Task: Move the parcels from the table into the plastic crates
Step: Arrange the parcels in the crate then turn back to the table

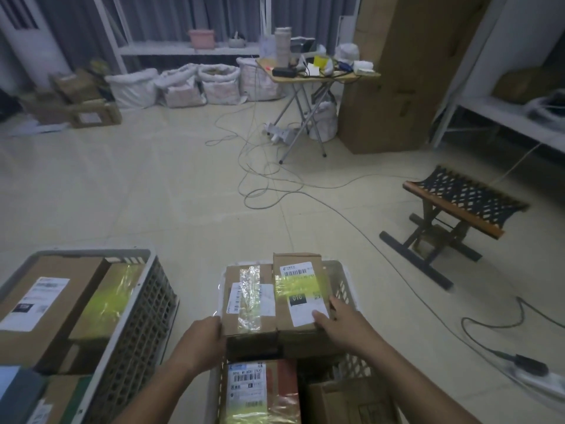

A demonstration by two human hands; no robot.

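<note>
Two brown cardboard parcels sit side by side over the middle white plastic crate [347,289]. My left hand [203,338] grips the near left edge of the left parcel [249,301], which has clear tape and a white label. My right hand [339,319] holds the right parcel [301,289], thumb on its white label, fingers round its right side; this parcel has yellow tape. Below them in the crate lie a labelled parcel [260,390] and a plain brown box [348,399]. A second crate [134,325] at the left holds several parcels.
A black folding stool [458,209] stands on the floor to the right. Cables [275,185] trail across the tiles, with a power strip [532,374] at the lower right. Farther back are a small folding table [318,78], white sacks [198,84] and tall cardboard boxes [406,81].
</note>
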